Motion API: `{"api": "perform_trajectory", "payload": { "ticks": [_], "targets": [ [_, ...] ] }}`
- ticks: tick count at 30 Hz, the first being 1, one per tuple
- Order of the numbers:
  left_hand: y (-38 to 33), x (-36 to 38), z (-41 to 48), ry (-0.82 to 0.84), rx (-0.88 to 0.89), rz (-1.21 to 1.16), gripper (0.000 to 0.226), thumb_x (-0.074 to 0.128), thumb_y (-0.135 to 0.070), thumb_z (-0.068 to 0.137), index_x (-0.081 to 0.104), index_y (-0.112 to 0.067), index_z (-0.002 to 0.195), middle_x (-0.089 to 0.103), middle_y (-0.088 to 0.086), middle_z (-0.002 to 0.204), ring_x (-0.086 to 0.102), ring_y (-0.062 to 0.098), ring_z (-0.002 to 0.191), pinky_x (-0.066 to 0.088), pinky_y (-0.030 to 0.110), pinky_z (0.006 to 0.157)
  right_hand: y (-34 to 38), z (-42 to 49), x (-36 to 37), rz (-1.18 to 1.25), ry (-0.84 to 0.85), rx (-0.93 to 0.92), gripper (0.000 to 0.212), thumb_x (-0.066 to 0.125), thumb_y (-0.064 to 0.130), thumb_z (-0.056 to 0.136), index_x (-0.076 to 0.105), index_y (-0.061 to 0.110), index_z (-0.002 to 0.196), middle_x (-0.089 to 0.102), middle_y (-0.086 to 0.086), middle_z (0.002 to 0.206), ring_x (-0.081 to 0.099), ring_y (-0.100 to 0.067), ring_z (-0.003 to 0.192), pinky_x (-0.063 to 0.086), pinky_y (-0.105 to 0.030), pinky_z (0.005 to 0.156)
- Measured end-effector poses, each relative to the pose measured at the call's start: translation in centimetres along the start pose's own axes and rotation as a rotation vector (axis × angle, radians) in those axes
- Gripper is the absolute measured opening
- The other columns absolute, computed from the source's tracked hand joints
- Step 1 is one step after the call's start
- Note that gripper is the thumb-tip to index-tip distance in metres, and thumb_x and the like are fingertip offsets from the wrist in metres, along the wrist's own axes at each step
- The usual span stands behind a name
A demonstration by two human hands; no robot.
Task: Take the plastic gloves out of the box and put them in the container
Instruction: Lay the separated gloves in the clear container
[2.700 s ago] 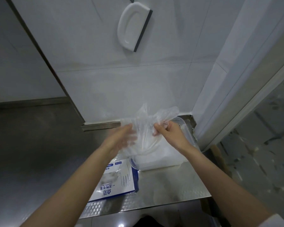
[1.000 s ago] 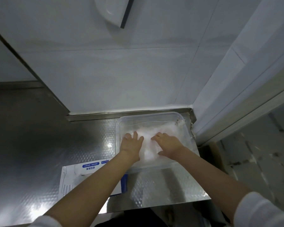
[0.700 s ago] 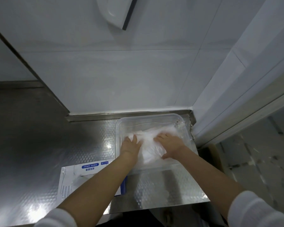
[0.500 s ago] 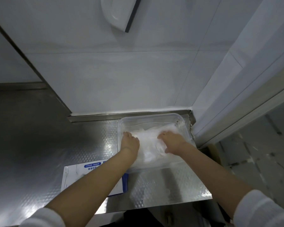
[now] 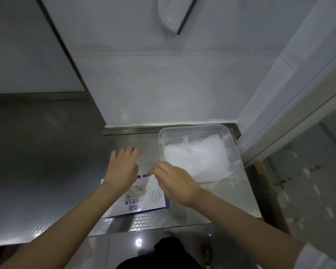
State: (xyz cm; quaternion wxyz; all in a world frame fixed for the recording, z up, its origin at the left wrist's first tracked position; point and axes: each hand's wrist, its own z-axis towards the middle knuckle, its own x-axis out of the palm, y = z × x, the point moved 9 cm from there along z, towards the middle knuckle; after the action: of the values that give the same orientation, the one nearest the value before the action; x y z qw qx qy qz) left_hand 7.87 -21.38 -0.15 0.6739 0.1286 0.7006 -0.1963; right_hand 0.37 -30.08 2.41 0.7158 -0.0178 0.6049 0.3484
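A clear plastic container (image 5: 233,144) stands on the steel counter at the back right, against the wall. A heap of translucent plastic gloves (image 5: 197,156) lies inside it. A white and blue glove box (image 5: 144,200) lies flat on the counter in front, to the container's left. My left hand (image 5: 122,167) hovers over the box's far left part, fingers spread, holding nothing. My right hand (image 5: 175,183) is over the box's right end, fingers loosely curled and blurred; I see nothing in it.
The steel counter (image 5: 47,171) runs far to the left. White tiled wall stands close behind the container, with a white squeegee (image 5: 175,12) hanging on it. A white door frame (image 5: 291,94) bounds the right side. The counter's front edge is just below the box.
Both hands have left the glove heap in the container and moved left and toward me, over the glove box. The gloves stay in the container.
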Motion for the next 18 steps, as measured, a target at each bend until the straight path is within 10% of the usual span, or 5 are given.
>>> {"api": "perform_trajectory", "payload": {
  "ticks": [6, 18],
  "targets": [
    [5.0, 5.6, -4.8, 0.303, -0.081, -0.027, 0.046, 0.046, -0.011, 0.089, 0.041, -0.024, 0.132, 0.039, -0.001, 0.136, 0.038, 0.019, 0.126, 0.027, 0.032, 0.101, 0.5, -1.8, 9.7, 0.038, 0.425, 0.193, 0.056, 0.046, 0.009, 0.096, 0.023, 0.010, 0.148, 0.027, -0.010, 0.152, 0.028, -0.023, 0.138, 0.022, -0.030, 0.111],
    [5.5, 8.5, -8.4, 0.382, -0.070, -0.205, 0.072, 0.065, -0.043, 0.082, 0.028, -0.032, 0.142, 0.014, -0.003, 0.155, 0.016, 0.016, 0.141, 0.017, 0.030, 0.111, 0.3, 0.9, 12.0, -0.196, 0.400, 0.351, 0.033, 0.051, 0.014, 0.093, 0.050, 0.008, 0.126, 0.048, -0.011, 0.127, 0.041, -0.026, 0.121, 0.032, -0.034, 0.095]
  ]
}}
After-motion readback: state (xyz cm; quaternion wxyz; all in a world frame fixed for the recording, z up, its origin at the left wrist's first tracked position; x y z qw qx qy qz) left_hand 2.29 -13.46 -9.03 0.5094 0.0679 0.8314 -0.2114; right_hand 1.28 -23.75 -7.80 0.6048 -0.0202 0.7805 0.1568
